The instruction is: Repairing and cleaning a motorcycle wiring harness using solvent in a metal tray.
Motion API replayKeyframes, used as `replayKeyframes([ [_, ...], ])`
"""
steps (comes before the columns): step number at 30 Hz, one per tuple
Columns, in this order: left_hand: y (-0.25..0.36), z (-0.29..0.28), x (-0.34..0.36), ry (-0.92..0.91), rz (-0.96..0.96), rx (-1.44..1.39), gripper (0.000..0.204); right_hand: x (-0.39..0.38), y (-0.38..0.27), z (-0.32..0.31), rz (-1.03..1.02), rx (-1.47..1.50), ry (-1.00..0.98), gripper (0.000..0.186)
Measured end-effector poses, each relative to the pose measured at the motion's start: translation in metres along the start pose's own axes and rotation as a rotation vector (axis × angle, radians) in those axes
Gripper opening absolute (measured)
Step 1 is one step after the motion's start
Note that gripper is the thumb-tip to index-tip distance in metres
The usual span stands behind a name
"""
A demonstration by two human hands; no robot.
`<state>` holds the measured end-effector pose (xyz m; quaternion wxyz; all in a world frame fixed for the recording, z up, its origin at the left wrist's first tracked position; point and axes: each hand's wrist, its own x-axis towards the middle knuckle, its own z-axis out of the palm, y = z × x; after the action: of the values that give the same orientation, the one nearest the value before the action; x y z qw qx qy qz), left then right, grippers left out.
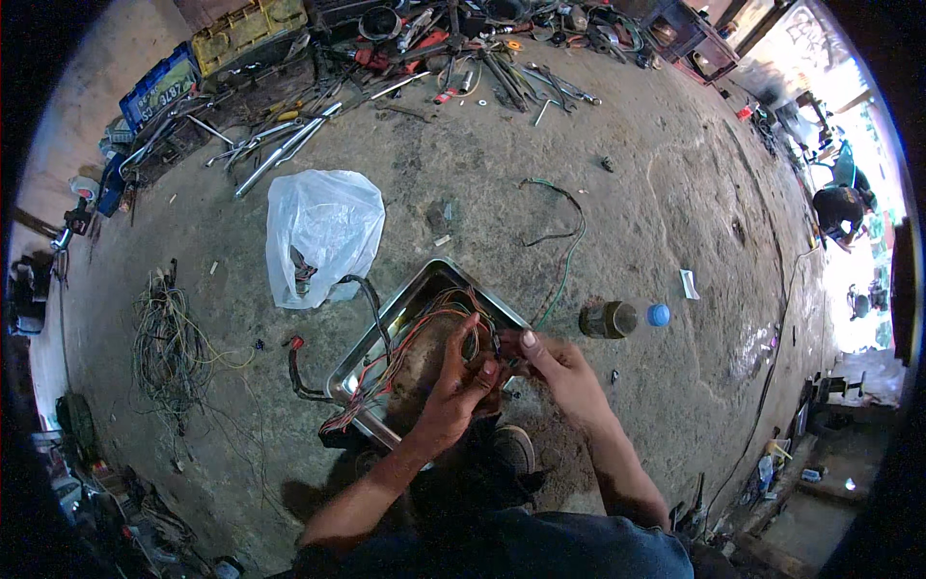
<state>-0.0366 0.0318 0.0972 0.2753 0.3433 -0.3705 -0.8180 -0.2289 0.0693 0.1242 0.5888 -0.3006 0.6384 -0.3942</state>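
My left hand (pixel 458 391) is curled around a bundle of thin coloured wires, part of a wiring harness (pixel 410 338) with red, orange and dark strands. My right hand (pixel 564 376) pinches the harness's right end beside it, with thumb and fingers pressed together; the small dark part at the fingertips is too shaded to name. Below both hands stands a shiny metal tray (pixel 386 314) with a brown, dirty bottom. Black-sleeved branches of the harness hang over the tray's left side, one ending in a red connector (pixel 296 343).
A white plastic bag (pixel 328 227) with wire inside lies beyond the tray. Left is a tangled wire heap (pixel 172 343); right, a brown-stained jar (pixel 610 319) and blue cap (pixel 658 316). A green wire (pixel 571 256) curves near the tray. Wrenches (pixel 289 150) and other tools line the back.
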Motion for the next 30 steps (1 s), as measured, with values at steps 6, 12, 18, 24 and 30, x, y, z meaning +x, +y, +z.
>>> replayKeyframes([
  [6, 0.008, 0.009, -0.005, 0.018, 0.129, 0.16, 0.076, 0.013, 0.007, 0.016, 0.121, 0.675, -0.171, 0.026],
  [12, 0.009, 0.005, -0.003, -0.019, -0.101, -0.057, 0.061, 0.013, 0.012, 0.015, 0.002, 0.431, -0.118, 0.016],
  [18, -0.008, 0.005, 0.008, 0.169, 0.206, 0.379, 0.04, 0.006, 0.012, 0.019, -0.492, -0.518, 0.273, 0.009],
  [24, -0.025, 0.013, 0.008, 0.351, 0.252, 0.706, 0.026, 0.003, 0.025, 0.035, -0.473, -0.694, 0.364, 0.01],
  [30, -0.035, 0.008, 0.005, 0.365, 0.364, 0.967, 0.024, -0.002, 0.034, 0.037, -0.109, -0.287, 0.222, 0.02],
])
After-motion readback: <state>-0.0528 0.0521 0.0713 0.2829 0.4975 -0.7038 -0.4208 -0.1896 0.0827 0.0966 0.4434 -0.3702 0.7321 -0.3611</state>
